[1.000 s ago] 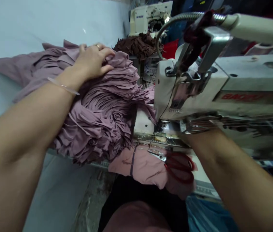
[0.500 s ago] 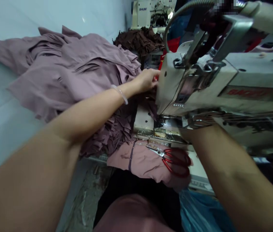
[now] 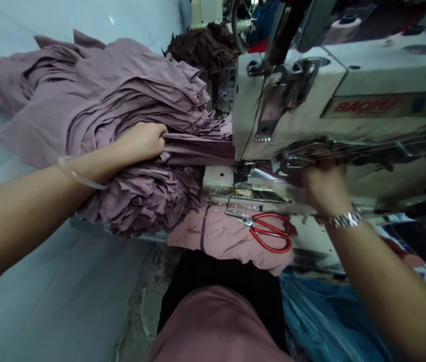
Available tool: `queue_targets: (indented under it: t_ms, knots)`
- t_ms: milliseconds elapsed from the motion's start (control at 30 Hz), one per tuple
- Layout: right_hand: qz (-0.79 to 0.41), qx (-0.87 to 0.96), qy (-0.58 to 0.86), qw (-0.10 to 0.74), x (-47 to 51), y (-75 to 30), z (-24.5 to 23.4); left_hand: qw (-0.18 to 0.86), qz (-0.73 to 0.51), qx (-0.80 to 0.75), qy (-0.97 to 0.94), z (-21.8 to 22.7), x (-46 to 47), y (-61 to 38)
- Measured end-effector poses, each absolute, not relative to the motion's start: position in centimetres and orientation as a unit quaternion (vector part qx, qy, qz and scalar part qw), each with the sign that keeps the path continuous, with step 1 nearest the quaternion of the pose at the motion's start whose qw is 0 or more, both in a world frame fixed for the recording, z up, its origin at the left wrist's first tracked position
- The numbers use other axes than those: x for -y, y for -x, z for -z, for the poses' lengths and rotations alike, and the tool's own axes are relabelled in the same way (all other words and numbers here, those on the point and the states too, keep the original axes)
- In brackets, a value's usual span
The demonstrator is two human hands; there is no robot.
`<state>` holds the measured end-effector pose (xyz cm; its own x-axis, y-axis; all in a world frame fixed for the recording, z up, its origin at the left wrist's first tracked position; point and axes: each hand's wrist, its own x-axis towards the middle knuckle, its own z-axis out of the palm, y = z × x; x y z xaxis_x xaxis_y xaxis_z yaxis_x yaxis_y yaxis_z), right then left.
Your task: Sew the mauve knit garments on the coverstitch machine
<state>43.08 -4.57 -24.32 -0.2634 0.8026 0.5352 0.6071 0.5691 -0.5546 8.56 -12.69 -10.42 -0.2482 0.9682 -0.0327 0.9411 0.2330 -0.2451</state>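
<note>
My left hand (image 3: 143, 143) is closed around the edge of a mauve fabric piece (image 3: 201, 150), which stretches from my fist to the sewing machine's (image 3: 284, 115) needle area. Around that hand lies a large heap of mauve fabric (image 3: 130, 95), its layers stacked and folded, with a bunched part (image 3: 148, 196) hanging below. My right hand (image 3: 326, 186) reaches in beneath the machine's arm, to the right of the presser foot (image 3: 248, 167). Its fingers are blurred and hidden by the machine, so their grip does not show.
Red-handled scissors (image 3: 271, 231) lie on a pink cloth pad (image 3: 213, 236) at the machine's front edge. Brown fabric (image 3: 205, 45) is piled further back. A blue plastic bag (image 3: 322, 311) sits low on the right. A pale wall (image 3: 39, 281) borders the left side.
My left hand has moved left from beside the machine head, drawing the mauve fabric piece out taut. My right hand has come partly into view under the machine arm. The view has shifted.
</note>
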Motion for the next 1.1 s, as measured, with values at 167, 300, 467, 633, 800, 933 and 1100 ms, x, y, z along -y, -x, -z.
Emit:
queue_targets:
  t_ms: [167,300,467,633,800,933,1100]
  knots:
    - [-0.274,0.668,0.471,0.506,7.0,-45.9,25.2,0.09,-0.033,0.774,0.626,9.4,10.5,-10.0]
    - [-0.396,0.453,0.465,0.649,8.1,-47.9,26.5,0.07,-0.028,0.789,0.61,9.4,8.9,-10.6]
    - [-0.486,0.294,0.416,0.71,9.1,-48.8,27.8,-0.112,0.091,0.769,0.623,11.1,8.6,-10.7]
    - [-0.539,0.266,0.412,0.685,9.8,-49.2,28.8,-0.064,0.052,0.693,0.717,14.7,10.2,-10.0]
    - [-0.566,0.271,0.403,0.667,10.4,-49.0,29.7,-0.055,0.028,0.662,0.747,15.9,11.1,-9.7]
    - [-0.578,0.294,0.396,0.651,10.7,-48.5,30.1,-0.159,0.062,0.655,0.736,15.8,10.8,-11.1]
    - [-0.547,0.273,0.411,0.676,10.8,-48.5,29.7,-0.197,-0.009,0.652,0.732,14.8,11.6,-10.9]
